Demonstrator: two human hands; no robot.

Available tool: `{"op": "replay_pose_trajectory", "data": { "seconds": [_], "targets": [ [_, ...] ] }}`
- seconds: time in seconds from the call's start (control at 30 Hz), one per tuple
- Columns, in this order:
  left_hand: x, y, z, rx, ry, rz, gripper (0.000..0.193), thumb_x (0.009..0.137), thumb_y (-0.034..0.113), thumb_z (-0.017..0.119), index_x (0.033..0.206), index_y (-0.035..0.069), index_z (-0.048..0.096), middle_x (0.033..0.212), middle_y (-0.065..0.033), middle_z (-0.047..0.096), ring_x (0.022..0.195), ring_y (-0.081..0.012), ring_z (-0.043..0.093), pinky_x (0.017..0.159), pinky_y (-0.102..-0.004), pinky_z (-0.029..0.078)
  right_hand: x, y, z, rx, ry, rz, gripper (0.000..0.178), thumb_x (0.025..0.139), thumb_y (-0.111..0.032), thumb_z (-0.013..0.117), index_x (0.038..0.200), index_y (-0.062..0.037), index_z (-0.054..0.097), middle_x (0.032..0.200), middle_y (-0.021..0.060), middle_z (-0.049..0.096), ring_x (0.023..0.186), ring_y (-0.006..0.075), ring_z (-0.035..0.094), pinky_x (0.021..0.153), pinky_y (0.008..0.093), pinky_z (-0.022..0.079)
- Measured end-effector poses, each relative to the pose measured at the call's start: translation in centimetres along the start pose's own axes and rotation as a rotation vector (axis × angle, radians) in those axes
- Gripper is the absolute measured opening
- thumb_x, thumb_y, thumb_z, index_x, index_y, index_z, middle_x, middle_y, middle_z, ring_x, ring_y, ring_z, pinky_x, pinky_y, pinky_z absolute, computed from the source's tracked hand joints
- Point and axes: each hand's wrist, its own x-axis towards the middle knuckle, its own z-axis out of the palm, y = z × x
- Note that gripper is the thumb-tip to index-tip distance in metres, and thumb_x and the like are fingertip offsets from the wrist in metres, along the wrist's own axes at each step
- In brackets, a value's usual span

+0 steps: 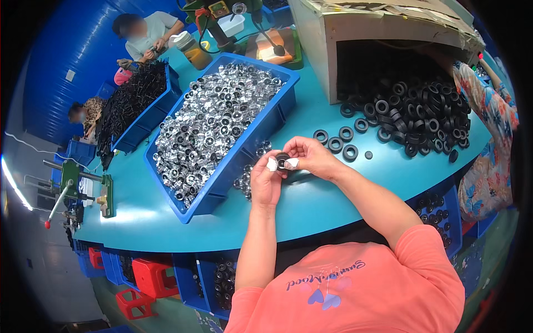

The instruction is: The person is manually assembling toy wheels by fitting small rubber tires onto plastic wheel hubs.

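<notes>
Both hands meet over the near side of the teal table, closed around a small black ring-shaped part (282,159). My left hand (266,183) grips it from the left, and my right hand (312,157) from the right. White coverings wrap both thumbs. Close to my left hand lie several clear-and-black round pieces (244,180), partly hidden by it. Left of my hands stands a blue crate (233,161) heaped with shiny clear pieces (216,116) that have black centres. Right of them, loose black rings (350,152) lie on the table, beside a large pile (413,119).
An open-fronted box (331,61) rises behind the ring pile, with a person in a flowered sleeve (483,105) beside it. A green hand press (106,194) stands at the left edge. Another blue crate (133,133) holds black parts. Red stools (155,277) and blue bins (189,283) sit below.
</notes>
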Motion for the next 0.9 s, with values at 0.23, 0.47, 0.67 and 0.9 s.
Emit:
{"op": "replay_pose_trajectory", "data": {
  "seconds": [0.23, 0.47, 0.67, 0.9],
  "targets": [
    [0.1, -0.3, 0.5, -0.039, 0.026, 0.017, 0.03, 0.103, 0.023, 0.068, 0.126, 0.003, 0.066, 0.109, -0.0064, 0.072, 0.09, -0.015, 0.066, 0.071, -0.0286, 0.052, -0.1, -0.1, -0.6, 0.144, -0.022, 0.097, 0.033, 0.099, -0.023, 0.075, 0.124, -0.0021, 0.066, 0.11, 0.0042, 0.072, 0.096, 0.0113, 0.067, 0.088, 0.028, 0.057],
    [0.1, -0.3, 1.0, 0.025, 0.043, 0.046, 0.033, 0.104, 0.022, 0.067, 0.131, 0.003, 0.064, 0.111, -0.0079, 0.071, 0.091, -0.016, 0.066, 0.071, -0.0289, 0.054, 0.1, 0.0, -0.8, 0.197, -0.006, 0.105, 0.029, 0.105, -0.022, 0.068, 0.125, -0.0027, 0.068, 0.11, 0.004, 0.072, 0.093, 0.0104, 0.068, 0.085, 0.0269, 0.057],
    [-0.2, -0.2, 2.5, 0.244, 0.085, 0.059, 0.032, 0.102, 0.013, 0.069, 0.131, 0.002, 0.062, 0.111, -0.0091, 0.071, 0.085, -0.0146, 0.069, 0.07, -0.028, 0.06, -0.1, -0.5, -0.3, 0.105, 0.101, 0.056, 0.023, 0.103, -0.018, 0.069, 0.118, -0.0019, 0.073, 0.104, 0.0051, 0.074, 0.087, 0.0104, 0.069, 0.079, 0.0262, 0.058],
    [-0.2, -0.3, 2.4, 0.418, 0.117, 0.124, 0.031, 0.1, 0.007, 0.068, 0.13, 0.002, 0.063, 0.108, -0.0103, 0.072, 0.083, -0.0139, 0.071, 0.066, -0.0265, 0.061, -0.1, 0.2, 0.1, -0.011, 0.181, -0.003, 0.016, 0.1, -0.012, 0.07, 0.111, -0.0017, 0.076, 0.097, 0.0049, 0.076, 0.081, 0.0097, 0.068, 0.074, 0.0264, 0.058]
  ]
}}
